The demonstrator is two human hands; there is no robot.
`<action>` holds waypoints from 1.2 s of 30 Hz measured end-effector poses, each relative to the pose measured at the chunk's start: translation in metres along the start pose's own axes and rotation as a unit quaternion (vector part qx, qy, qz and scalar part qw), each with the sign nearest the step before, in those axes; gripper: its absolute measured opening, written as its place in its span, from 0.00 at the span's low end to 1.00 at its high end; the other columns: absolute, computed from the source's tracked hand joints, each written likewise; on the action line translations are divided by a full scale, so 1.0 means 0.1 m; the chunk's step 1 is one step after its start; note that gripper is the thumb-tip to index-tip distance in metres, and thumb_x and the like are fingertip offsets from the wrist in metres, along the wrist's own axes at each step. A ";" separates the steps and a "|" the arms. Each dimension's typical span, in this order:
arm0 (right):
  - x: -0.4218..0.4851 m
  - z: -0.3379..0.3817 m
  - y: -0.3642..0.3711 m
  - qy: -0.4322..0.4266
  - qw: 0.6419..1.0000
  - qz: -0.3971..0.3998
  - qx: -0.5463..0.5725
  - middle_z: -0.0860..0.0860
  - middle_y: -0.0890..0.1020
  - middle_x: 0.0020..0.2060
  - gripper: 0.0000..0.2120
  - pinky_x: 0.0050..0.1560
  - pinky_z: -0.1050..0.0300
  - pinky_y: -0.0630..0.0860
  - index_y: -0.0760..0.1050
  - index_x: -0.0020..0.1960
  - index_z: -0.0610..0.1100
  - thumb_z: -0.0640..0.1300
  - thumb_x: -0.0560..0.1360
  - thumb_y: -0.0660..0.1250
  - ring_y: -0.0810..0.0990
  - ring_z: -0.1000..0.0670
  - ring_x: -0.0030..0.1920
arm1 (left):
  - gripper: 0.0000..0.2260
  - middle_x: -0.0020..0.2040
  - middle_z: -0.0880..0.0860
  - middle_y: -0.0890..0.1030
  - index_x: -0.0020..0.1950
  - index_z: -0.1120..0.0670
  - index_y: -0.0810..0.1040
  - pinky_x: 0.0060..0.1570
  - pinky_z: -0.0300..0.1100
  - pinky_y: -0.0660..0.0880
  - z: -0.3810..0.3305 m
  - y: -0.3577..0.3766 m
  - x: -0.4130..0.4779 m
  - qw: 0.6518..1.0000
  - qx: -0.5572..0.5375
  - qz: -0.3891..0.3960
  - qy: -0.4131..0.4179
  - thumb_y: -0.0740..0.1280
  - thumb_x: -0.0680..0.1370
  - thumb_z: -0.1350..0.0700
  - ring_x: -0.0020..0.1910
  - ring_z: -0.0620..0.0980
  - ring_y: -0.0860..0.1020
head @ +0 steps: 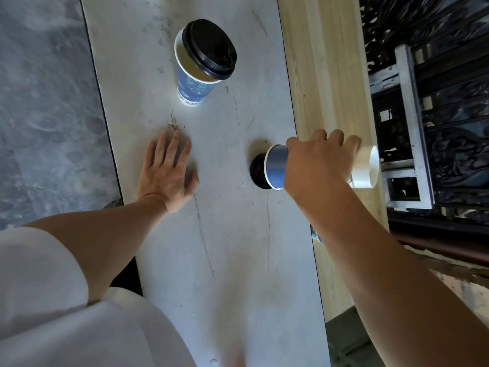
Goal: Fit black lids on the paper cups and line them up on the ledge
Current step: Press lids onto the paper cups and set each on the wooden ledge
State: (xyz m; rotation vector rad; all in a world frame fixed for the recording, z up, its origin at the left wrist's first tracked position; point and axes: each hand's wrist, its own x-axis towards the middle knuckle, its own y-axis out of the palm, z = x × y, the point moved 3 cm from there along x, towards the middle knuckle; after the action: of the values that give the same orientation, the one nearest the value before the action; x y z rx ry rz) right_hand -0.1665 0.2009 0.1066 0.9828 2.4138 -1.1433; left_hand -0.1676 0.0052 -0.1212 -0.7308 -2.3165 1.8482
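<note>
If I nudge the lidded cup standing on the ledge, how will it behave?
The lidded cup looks like thin paper, so probably light. It is tall, with a base narrower than its black lid, so a push near the top may tip it. Once down it would likely roll in a curve.

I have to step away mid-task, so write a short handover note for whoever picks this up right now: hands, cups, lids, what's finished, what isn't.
Left hand: empty, flat on the grey ledge, fingers spread.
Right hand: gripping a stack of paper cups held sideways, rim end to the right.
Loose black lid: on the ledge, partly hidden behind the stack's base end.
Lidded cup: stands farther along the ledge, but its black lid sits askew, rim showing on one side.
Done: no cup fully capped.
Left: press that lid square, separate a cup from the stack, cap it with the loose lid, line them up.
</note>
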 end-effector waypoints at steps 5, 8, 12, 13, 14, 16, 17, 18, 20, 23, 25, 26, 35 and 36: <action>0.25 0.07 0.19 -0.006 0.991 0.079 0.108 0.46 0.75 0.54 0.25 0.49 0.51 0.72 0.70 0.66 0.50 0.47 0.70 0.71 0.79 0.42 0.51 | 0.34 0.82 0.59 0.54 0.82 0.54 0.54 0.79 0.57 0.46 0.01 0.02 0.01 1.000 0.000 -0.002 0.000 0.53 0.79 0.40 0.81 0.62 0.50; 0.47 0.19 0.33 -0.014 0.984 0.136 0.115 0.50 0.76 0.50 0.25 0.48 0.52 0.74 0.74 0.63 0.49 0.48 0.66 0.73 0.79 0.42 0.49 | 0.34 0.82 0.59 0.55 0.81 0.55 0.55 0.79 0.56 0.46 0.00 0.03 0.01 1.000 -0.004 -0.010 0.000 0.53 0.78 0.40 0.80 0.63 0.51; 0.69 0.27 0.48 -0.010 0.977 0.197 0.086 0.48 0.79 0.56 0.26 0.49 0.49 0.75 0.75 0.63 0.48 0.47 0.66 0.75 0.81 0.40 0.56 | 0.33 0.81 0.60 0.57 0.80 0.55 0.58 0.78 0.57 0.46 -0.01 0.00 0.00 1.000 -0.007 -0.029 -0.001 0.54 0.78 0.41 0.79 0.64 0.54; 0.74 0.28 0.49 -0.014 0.977 0.198 0.080 0.47 0.79 0.57 0.26 0.52 0.49 0.76 0.76 0.63 0.47 0.47 0.66 0.75 0.81 0.40 0.57 | 0.33 0.81 0.60 0.58 0.80 0.55 0.59 0.78 0.57 0.47 -0.01 0.00 0.01 0.999 -0.004 -0.033 -0.003 0.54 0.78 0.41 0.79 0.64 0.54; 0.80 0.30 0.48 -0.022 0.977 0.198 0.075 0.47 0.80 0.58 0.26 0.56 0.48 0.77 0.76 0.64 0.47 0.47 0.66 0.75 0.81 0.40 0.58 | 0.33 0.81 0.60 0.58 0.80 0.55 0.59 0.78 0.57 0.47 -0.01 0.00 0.01 0.999 0.000 -0.034 -0.005 0.54 0.78 0.41 0.79 0.64 0.54; 0.86 0.33 0.47 -0.039 0.975 0.206 0.072 0.47 0.79 0.60 0.26 0.61 0.44 0.77 0.75 0.64 0.47 0.47 0.67 0.75 0.80 0.39 0.60 | 0.33 0.81 0.60 0.58 0.80 0.55 0.60 0.78 0.58 0.48 -0.01 0.00 0.02 1.000 0.008 -0.029 -0.002 0.54 0.78 0.41 0.79 0.64 0.54; 0.87 0.37 0.46 -0.045 0.974 0.210 0.075 0.46 0.79 0.59 0.25 0.61 0.43 0.77 0.76 0.63 0.47 0.46 0.67 0.75 0.80 0.39 0.60 | 0.34 0.81 0.60 0.58 0.80 0.55 0.60 0.78 0.58 0.48 -0.01 0.00 0.01 1.000 0.009 -0.023 -0.001 0.55 0.78 0.41 0.79 0.64 0.54; 0.87 0.40 0.46 -0.047 0.973 0.211 0.080 0.46 0.80 0.57 0.23 0.60 0.44 0.77 0.77 0.61 0.47 0.45 0.67 0.74 0.81 0.39 0.58 | 0.34 0.81 0.60 0.58 0.80 0.56 0.60 0.78 0.58 0.48 -0.01 -0.01 0.01 1.000 0.009 -0.019 -0.002 0.55 0.78 0.41 0.80 0.64 0.54; 0.87 0.47 0.44 -0.048 0.972 0.215 0.086 0.46 0.80 0.51 0.20 0.54 0.47 0.78 0.78 0.55 0.45 0.41 0.64 0.74 0.81 0.38 0.52 | 0.34 0.81 0.60 0.58 0.80 0.56 0.60 0.78 0.58 0.48 -0.01 -0.01 0.01 1.000 0.011 -0.020 -0.004 0.55 0.77 0.41 0.79 0.64 0.54; 0.87 0.53 0.42 -0.046 0.967 0.234 0.085 0.45 0.81 0.52 0.19 0.51 0.46 0.78 0.76 0.53 0.44 0.40 0.63 0.74 0.82 0.37 0.53 | 0.34 0.81 0.60 0.58 0.80 0.55 0.59 0.78 0.58 0.48 -0.01 0.00 0.02 1.000 0.011 -0.015 -0.004 0.55 0.77 0.40 0.80 0.64 0.53; 0.87 0.55 0.41 -0.040 0.967 0.235 0.085 0.45 0.80 0.51 0.19 0.52 0.46 0.78 0.76 0.53 0.43 0.40 0.63 0.74 0.82 0.37 0.53 | 0.34 0.81 0.60 0.56 0.80 0.55 0.58 0.78 0.58 0.48 -0.01 0.01 0.02 1.000 0.008 -0.013 -0.006 0.54 0.77 0.40 0.80 0.64 0.52; 0.87 0.57 0.41 -0.037 0.968 0.233 0.083 0.45 0.80 0.50 0.18 0.51 0.46 0.78 0.77 0.53 0.43 0.41 0.64 0.74 0.82 0.38 0.51 | 0.34 0.81 0.60 0.56 0.80 0.55 0.58 0.78 0.58 0.48 -0.01 0.01 0.02 1.000 0.003 -0.013 -0.008 0.54 0.77 0.40 0.80 0.64 0.52; 0.47 0.64 0.64 -0.027 0.962 0.233 0.143 0.47 0.81 0.52 0.17 0.48 0.51 0.78 0.76 0.54 0.44 0.43 0.67 0.74 0.82 0.40 0.52 | 0.35 0.82 0.58 0.51 0.82 0.54 0.53 0.79 0.56 0.44 0.00 0.03 0.01 1.000 -0.007 0.007 -0.010 0.52 0.78 0.39 0.81 0.62 0.48; 0.41 0.61 0.69 -0.016 0.955 0.234 0.179 0.48 0.81 0.50 0.19 0.49 0.52 0.77 0.76 0.56 0.45 0.45 0.67 0.74 0.82 0.41 0.51 | 0.35 0.82 0.58 0.51 0.82 0.53 0.51 0.79 0.56 0.43 0.00 0.03 0.01 1.000 -0.009 0.011 -0.011 0.52 0.78 0.40 0.81 0.61 0.47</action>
State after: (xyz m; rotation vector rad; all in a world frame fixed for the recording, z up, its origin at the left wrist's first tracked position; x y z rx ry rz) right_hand -0.1496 0.2039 0.0073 1.5281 1.8251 -1.4099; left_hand -0.1674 0.0060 -0.1244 -0.7455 -2.3523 1.8556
